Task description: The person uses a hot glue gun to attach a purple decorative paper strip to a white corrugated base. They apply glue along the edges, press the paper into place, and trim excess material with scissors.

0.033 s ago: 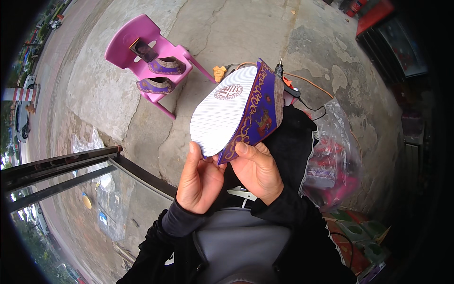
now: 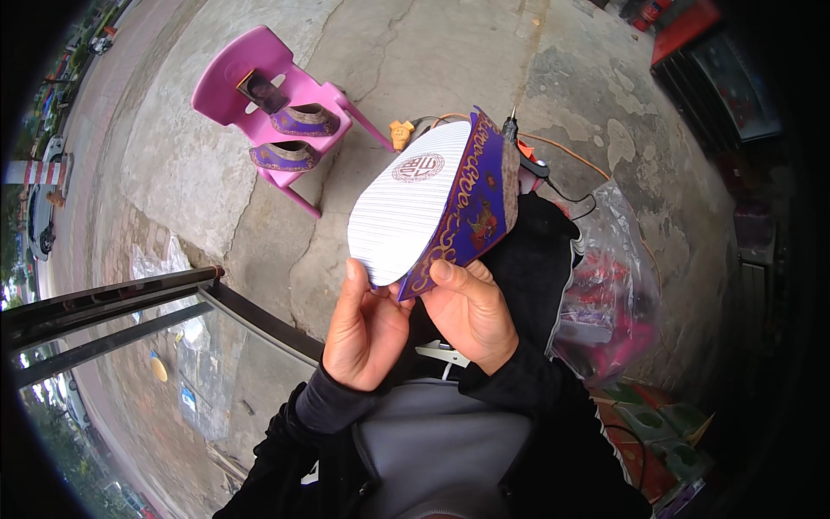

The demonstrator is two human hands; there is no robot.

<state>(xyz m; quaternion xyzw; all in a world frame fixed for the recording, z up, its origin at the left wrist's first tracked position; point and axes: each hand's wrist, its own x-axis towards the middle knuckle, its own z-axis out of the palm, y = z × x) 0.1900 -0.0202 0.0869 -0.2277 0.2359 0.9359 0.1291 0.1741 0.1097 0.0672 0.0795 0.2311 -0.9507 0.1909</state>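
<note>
Between my two hands is a purple paper shoe [image 2: 474,203] with gold scrollwork. Its white, finely lined sole [image 2: 398,212], stamped with a round dark-red emblem, is turned up toward me. My left hand [image 2: 367,333] pinches the near end of the sole, thumb on top and fingers beneath. My right hand [image 2: 471,316] grips the purple side wall by the same end, its thumb lying on the printed face. Most of the fingertips are hidden under the shoe. A pair of similar purple shoes, a farther one [image 2: 307,121] and a nearer one [image 2: 284,156], sits on a pink plastic chair [image 2: 246,65].
A black corded tool with a pointed metal tip [image 2: 513,121] stands just beyond the shoe, near a yellow figure-shaped item [image 2: 400,135]. Clear plastic bags [image 2: 605,285] with pink contents lie at right. A glass-topped frame [image 2: 112,298] is at left, a dark glass-fronted cabinet [image 2: 726,78] far right.
</note>
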